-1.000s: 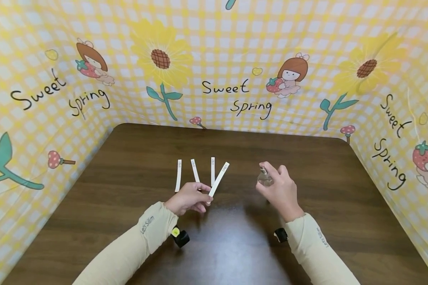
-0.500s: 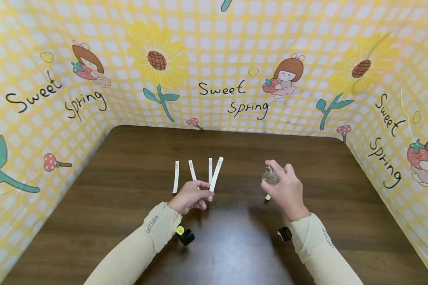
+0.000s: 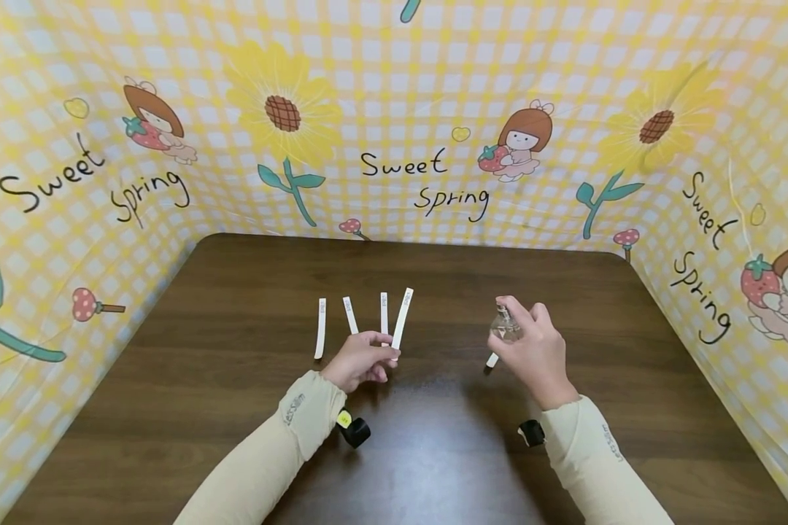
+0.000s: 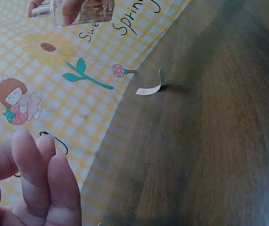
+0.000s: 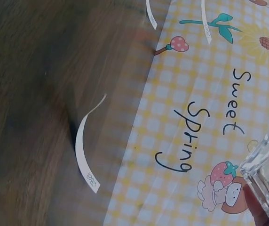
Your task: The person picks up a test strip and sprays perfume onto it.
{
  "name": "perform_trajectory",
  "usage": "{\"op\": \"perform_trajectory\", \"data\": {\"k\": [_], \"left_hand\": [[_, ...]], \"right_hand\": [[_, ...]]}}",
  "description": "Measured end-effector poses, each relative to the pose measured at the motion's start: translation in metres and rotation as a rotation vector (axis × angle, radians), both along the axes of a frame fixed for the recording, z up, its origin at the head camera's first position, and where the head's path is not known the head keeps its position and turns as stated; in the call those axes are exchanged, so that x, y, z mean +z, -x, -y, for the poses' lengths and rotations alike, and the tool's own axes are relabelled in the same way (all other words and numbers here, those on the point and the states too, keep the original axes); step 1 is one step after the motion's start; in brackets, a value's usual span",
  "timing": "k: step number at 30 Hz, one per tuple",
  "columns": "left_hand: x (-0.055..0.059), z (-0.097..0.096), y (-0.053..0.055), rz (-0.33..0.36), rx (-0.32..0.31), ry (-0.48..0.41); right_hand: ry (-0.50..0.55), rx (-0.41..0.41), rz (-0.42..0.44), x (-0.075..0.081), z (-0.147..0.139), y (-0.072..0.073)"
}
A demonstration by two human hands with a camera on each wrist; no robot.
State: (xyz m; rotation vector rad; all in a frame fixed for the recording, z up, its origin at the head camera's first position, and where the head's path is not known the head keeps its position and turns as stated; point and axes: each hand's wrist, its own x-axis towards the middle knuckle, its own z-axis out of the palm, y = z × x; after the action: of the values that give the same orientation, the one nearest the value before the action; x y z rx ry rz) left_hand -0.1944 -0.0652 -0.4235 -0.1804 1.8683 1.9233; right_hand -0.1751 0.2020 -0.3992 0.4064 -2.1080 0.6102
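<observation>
My left hand (image 3: 361,361) pinches a white perfume test strip (image 3: 403,319) by its lower end, its labelled end pointing up and away. My right hand (image 3: 535,350) grips a clear glass perfume bottle (image 3: 506,329), index finger on top of the spray head (image 3: 500,304). The bottle stands to the right of the held strip, apart from it. In the left wrist view, the bottle (image 4: 94,12) is at the top, above my left fingers (image 4: 64,186). The right wrist view has part of the bottle (image 5: 268,169) at its right edge.
Several more test strips lie on the brown wooden table (image 3: 236,437): a left one (image 3: 320,328), one beside it (image 3: 349,315), one behind my left hand (image 3: 384,313). Another curved strip (image 5: 82,150) lies below the bottle. A yellow checked cloth (image 3: 394,95) encloses the table's back and sides.
The right hand and bottle have moved to the right, uncovering part of the strip below. The left hand has shifted slightly right, and its strip now stands more upright.
</observation>
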Motion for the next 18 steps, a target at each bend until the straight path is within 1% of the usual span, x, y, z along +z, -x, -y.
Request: {"op": "perform_trajectory", "data": {"k": [4, 11, 18], "left_hand": [[-0.005, -0.008, 0.005, 0.004, 0.017, -0.033], [-0.015, -0.019, 0.017, 0.035, 0.041, -0.032], [-0.019, -0.032, 0.030, 0.040, 0.084, -0.037]], "right_hand": [[-0.009, -0.011, 0.004, -0.001, -0.006, 0.000], [-0.002, -0.020, 0.008, -0.001, -0.012, -0.001], [0.003, -0.027, -0.001, -0.002, -0.017, -0.003]]}}
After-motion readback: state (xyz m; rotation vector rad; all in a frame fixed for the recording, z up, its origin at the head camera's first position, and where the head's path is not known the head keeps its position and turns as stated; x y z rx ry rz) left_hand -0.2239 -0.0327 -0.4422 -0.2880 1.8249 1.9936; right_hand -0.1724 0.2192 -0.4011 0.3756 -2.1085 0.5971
